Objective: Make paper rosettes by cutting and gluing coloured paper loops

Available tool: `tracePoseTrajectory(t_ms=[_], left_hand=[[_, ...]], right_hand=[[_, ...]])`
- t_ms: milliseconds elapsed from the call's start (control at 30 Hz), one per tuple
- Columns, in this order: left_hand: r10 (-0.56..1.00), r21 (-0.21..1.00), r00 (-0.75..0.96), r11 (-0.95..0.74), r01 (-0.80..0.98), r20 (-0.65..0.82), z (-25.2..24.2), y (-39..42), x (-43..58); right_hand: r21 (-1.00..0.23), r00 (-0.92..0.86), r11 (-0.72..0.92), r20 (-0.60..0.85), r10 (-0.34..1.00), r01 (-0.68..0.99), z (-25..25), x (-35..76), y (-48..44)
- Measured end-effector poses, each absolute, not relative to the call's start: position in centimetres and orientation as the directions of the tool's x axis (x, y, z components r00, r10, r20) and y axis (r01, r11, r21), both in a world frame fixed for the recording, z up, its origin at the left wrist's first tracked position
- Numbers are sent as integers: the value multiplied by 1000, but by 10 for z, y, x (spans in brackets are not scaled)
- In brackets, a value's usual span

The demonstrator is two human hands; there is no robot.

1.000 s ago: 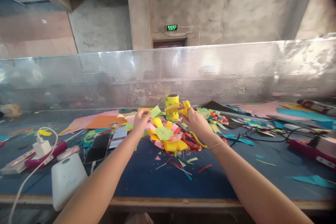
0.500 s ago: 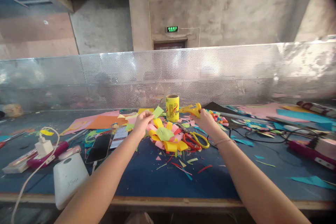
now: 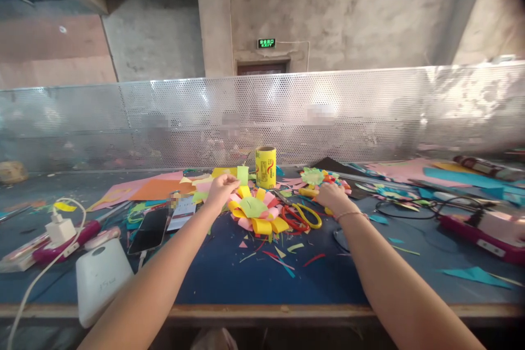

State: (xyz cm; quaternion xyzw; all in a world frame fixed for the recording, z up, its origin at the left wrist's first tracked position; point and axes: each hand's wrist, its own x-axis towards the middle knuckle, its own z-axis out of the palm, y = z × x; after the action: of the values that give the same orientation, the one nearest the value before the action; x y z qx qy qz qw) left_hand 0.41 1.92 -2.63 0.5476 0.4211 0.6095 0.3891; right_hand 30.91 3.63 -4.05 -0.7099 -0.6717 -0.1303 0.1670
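My left hand pinches a light-green paper strip upright between thumb and fingers. Just right of and below it lies a paper flower with yellow and pink looped petals and a green centre. My right hand is closed over a yellow glue gun, low at the tabletop; the hand hides most of the tool. Between the flower and that hand rest scissors with red and yellow handles. Behind the flower stands a yellow cardboard tube.
Coloured paper scraps litter the blue table. A phone, a white power bank and a power strip with a cable lie left. Another power strip sits right. A perforated metal screen runs along the back.
My right hand has lowered the glue gun to the tabletop, beside a small pile of colourful paper. My left hand has turned the green strip more upright.
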Motion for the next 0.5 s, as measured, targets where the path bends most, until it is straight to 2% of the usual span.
tracePoseTrajectory(t_ms=[167, 233, 300, 433, 500], left_hand=[[915, 912, -52, -394, 112, 401, -35, 28, 1], [910, 907, -53, -403, 120, 412, -36, 29, 1], [909, 905, -46, -407, 120, 415, -36, 28, 1], [929, 921, 64, -370, 123, 365, -33, 22, 4], [930, 921, 143, -359, 151, 339, -35, 22, 5]], right_hand=[[-114, -168, 255, 494, 853, 960, -27, 257, 24], [-194, -387, 564, 551, 739, 803, -30, 232, 17], [-223, -578, 765, 537, 614, 605, -38, 213, 12], [-300, -721, 850, 452, 526, 432, -55, 198, 12], [-299, -794, 885, 401, 456, 357, -59, 199, 13]])
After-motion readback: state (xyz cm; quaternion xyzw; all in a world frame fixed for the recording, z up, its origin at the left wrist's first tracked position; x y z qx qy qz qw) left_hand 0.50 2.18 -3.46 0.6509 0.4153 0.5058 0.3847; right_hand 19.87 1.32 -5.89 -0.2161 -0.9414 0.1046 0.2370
